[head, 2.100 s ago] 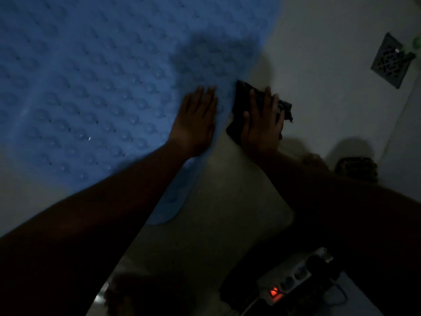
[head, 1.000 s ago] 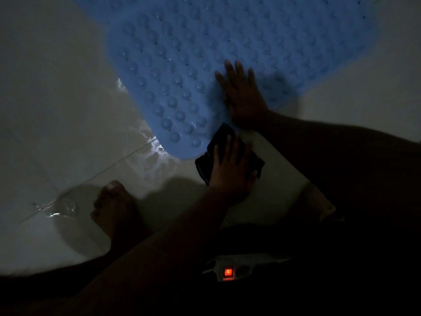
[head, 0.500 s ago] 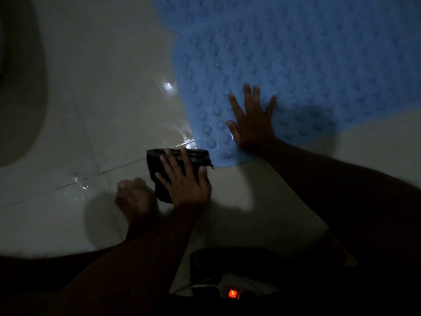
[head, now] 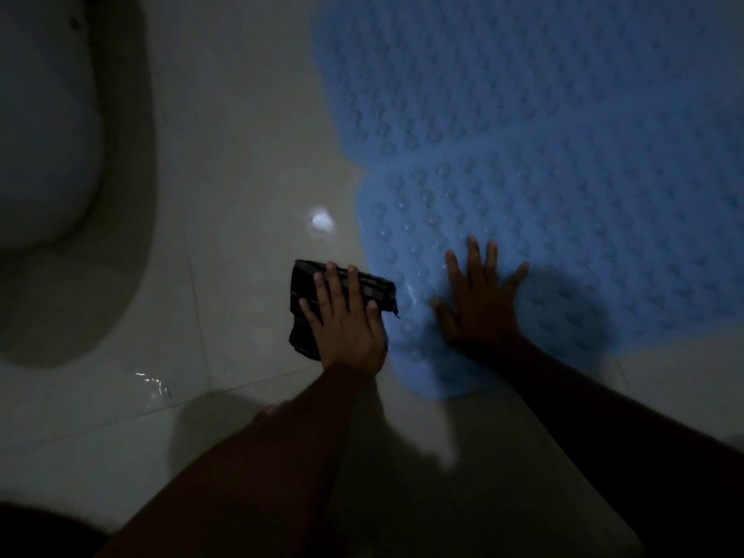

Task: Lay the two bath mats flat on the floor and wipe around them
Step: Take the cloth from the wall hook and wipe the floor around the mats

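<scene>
Wiping's under way. The left hand [head: 346, 320] presses a dark cloth [head: 302, 316] with straight fingers onto the floor [head: 241, 175], just beside the blue bath mat's [head: 443, 203] left edge. The right hand [head: 479, 308] pins the mat, fingers spread. Next, I'd guess, the cloth follows that edge.

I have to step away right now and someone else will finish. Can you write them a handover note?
Left hand: flat, pressing the dark cloth on the floor right beside the near mat's edge.
Right hand: flat, fingers spread, pressing on the near blue mat.
The second blue mat lies beyond it, with their edges meeting.
Done: both mats look laid flat.
Left: wiping around them. A wet streak shows on the floor to the left.
</scene>
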